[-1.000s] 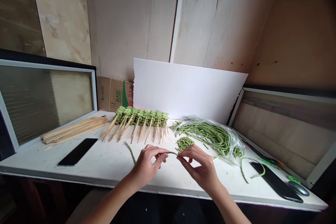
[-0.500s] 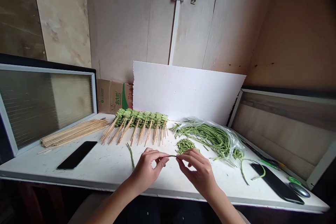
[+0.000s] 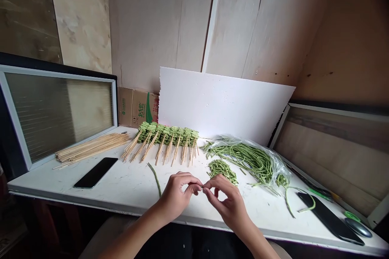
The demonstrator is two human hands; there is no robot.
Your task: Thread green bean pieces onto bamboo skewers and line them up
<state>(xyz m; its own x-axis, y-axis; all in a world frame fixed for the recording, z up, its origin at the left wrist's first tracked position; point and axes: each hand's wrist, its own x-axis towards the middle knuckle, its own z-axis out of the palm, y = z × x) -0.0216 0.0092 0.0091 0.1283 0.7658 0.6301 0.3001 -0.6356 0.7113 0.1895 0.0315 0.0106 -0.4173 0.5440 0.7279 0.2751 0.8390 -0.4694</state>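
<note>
My left hand (image 3: pixel 176 196) and my right hand (image 3: pixel 226 204) meet at the fingertips, both pinching a short length of green yard-long bean (image 3: pixel 201 187). Just beyond my right hand lies a heap of cut bean pieces (image 3: pixel 221 171). A single long bean (image 3: pixel 154 178) rests on the table beside my left hand. Farther back stands a row of bamboo skewers threaded with folded bean (image 3: pixel 167 134), and to the right lies a bunch of long beans on a clear plastic bag (image 3: pixel 246 160).
A bundle of bare bamboo skewers (image 3: pixel 92 147) and a black phone (image 3: pixel 95 173) lie at left. Another phone (image 3: pixel 330 218), green-handled scissors (image 3: pixel 319 194) and a grey oval object (image 3: pixel 358 227) lie at right. A white foam board (image 3: pixel 226 105) leans on the wall behind the white table (image 3: pixel 130 198).
My hands have come closer together, and less bean shows between my fingertips. The whole scene has shifted slightly right in view.
</note>
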